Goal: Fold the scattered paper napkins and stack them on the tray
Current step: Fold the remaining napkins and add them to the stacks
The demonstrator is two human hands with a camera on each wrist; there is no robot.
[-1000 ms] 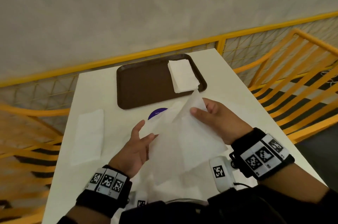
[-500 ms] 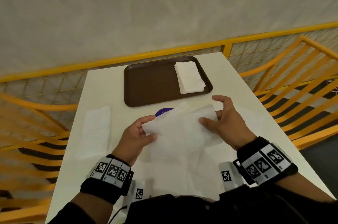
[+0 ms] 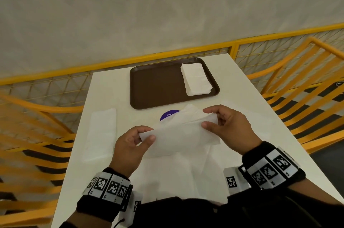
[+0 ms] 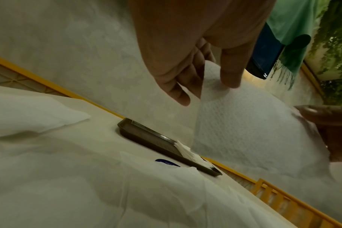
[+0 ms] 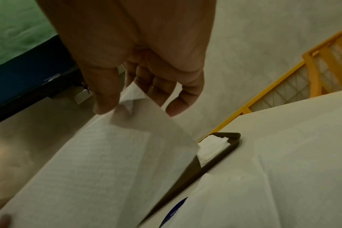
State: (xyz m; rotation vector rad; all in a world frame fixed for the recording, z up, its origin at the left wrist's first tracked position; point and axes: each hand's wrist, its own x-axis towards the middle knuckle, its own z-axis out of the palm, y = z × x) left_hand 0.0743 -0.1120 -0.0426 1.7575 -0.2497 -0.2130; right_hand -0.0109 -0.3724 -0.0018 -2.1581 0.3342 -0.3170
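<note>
Head cam has both hands mid-frame pinching one paper napkin held up off the white table: left hand grips its left corner, right hand its right edge. Just above, the brown tray carries a folded stack at its right end.

The brown tray is taken as landmark. Its left and middle floor lies bare; its right part is occupied by a stack of folded napkins. Bare table is seen to the tray's right. In front of the tray, the way is blocked by a napkin pinched between both hands. Left of that, a flat napkin covers the tabletop.
</note>
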